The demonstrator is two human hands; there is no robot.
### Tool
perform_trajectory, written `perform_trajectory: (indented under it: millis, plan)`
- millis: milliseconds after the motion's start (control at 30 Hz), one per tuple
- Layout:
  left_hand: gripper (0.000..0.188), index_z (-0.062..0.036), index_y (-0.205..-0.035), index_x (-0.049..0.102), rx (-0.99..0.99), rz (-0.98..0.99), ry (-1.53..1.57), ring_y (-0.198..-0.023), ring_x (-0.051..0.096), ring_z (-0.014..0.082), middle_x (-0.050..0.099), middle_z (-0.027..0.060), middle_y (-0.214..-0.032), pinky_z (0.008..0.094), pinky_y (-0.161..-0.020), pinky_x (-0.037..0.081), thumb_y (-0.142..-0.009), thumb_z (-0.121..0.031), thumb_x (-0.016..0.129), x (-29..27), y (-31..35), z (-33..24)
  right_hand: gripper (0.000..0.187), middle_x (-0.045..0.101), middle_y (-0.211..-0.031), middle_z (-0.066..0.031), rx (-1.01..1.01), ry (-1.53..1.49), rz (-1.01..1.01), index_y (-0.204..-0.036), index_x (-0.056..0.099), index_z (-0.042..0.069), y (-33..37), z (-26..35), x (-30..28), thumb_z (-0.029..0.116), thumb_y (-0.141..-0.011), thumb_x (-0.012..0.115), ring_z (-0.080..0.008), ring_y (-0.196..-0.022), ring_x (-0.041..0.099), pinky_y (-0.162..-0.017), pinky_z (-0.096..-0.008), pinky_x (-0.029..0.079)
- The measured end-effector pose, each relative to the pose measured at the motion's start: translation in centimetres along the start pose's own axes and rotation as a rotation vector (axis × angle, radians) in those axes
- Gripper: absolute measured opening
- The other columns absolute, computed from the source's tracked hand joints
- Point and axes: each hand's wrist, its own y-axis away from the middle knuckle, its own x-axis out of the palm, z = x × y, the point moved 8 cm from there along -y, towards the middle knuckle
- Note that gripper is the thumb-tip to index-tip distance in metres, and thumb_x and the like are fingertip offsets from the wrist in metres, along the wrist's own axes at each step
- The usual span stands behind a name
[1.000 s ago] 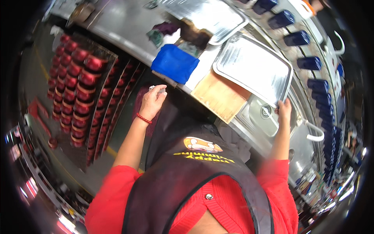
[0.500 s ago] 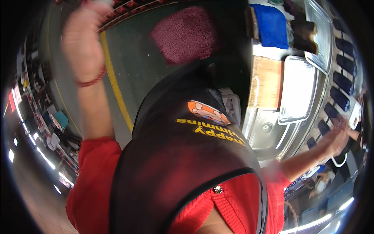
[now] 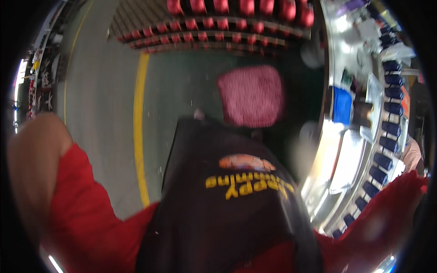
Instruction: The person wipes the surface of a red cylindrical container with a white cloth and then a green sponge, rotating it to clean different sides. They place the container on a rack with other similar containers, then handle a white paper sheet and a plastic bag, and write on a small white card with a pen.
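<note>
Red fabric fills the lower frame: both sleeves of the person's top, with a black apron [image 3: 227, 214] between them carrying an orange oval patch above a line of yellow lettering. The picture is heavily motion-blurred. The left arm [image 3: 36, 168] rises at the left edge, bare from the elbow region upward; the left hand lies outside the frame, so its state is not shown. The right hand [image 3: 412, 154] appears only as a pale blur at the far right edge, above the red right sleeve [image 3: 387, 218] and close to the steel counter [image 3: 332, 136]; whether it is clenched, released or grasping anything cannot be told. The counter runs down the right side as a bright curved band. On it lie a blue cloth or pad [image 3: 342, 105], a dark object just below that, and a shiny metal tray [image 3: 348, 159]. A row of dark blue containers [image 3: 391, 123] lines the counter's outer edge. On the grey-green floor, a pink mat [image 3: 251, 95] lies just beyond the apron's upper edge. A yellow floor line [image 3: 140, 127] runs vertically to the left of the apron. Rows of red cylindrical items on a rack [image 3: 218, 22] cross the top.
</note>
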Motion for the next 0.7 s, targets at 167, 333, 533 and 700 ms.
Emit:
perform_trajectory:
  millis: [167, 333, 533, 700]
  plan:
    - [0.031, -0.0010, -0.121, 0.067, 0.037, -0.045, -0.031, -0.106, 0.066, 0.0225, 0.070, 0.0128, -0.112, 0.0380, -0.096, 0.051, -0.105, -0.022, 0.051, -3.7, 4.9, 1.5, 0.028, 0.069, -0.113, -0.0111, -0.033, 0.076, 0.006, -0.118, 0.067, 0.001, -5.7, -3.3, 2.9, 0.020, -0.100, 0.057, -0.0233, -0.100, 0.067, -0.087, -0.0334, 0.053]
    - [0.031, -0.0016, -0.122, 0.067, 0.039, -0.090, -0.056, -0.104, 0.066, 0.0223, 0.070, 0.0124, -0.111, 0.0377, -0.095, 0.052, -0.104, -0.023, 0.052, -7.4, 8.1, 3.6, 0.027, 0.070, -0.110, -0.0108, -0.084, 0.122, -0.036, -0.115, 0.068, 0.001, -9.4, -7.9, 3.0, 0.020, -0.100, 0.056, -0.0236, -0.099, 0.067, -0.087, -0.0338, 0.054]
    - [0.031, -0.0023, -0.123, 0.066, 0.094, -0.116, -0.075, -0.102, 0.066, 0.0221, 0.070, 0.0120, -0.110, 0.0375, -0.093, 0.052, -0.104, -0.023, 0.053, -14.0, 11.8, 6.1, 0.026, 0.070, -0.107, -0.0105, -0.121, 0.326, -0.208, -0.113, 0.068, 0.001, -15.2, -12.2, -1.9, 0.020, -0.099, 0.056, -0.0239, -0.097, 0.068, -0.087, -0.0342, 0.054]
    - [0.032, -0.0029, -0.124, 0.066, 0.107, -0.152, -0.056, -0.101, 0.066, 0.0220, 0.070, 0.0116, -0.109, 0.0373, -0.092, 0.052, -0.104, -0.024, 0.053, -17.5, 13.9, 12.0, 0.026, 0.070, -0.104, -0.0102, -0.082, 0.507, -0.578, -0.111, 0.069, 0.002, -15.7, -18.2, -9.4, 0.020, -0.099, 0.055, -0.0241, -0.096, 0.068, -0.087, -0.0345, 0.054]
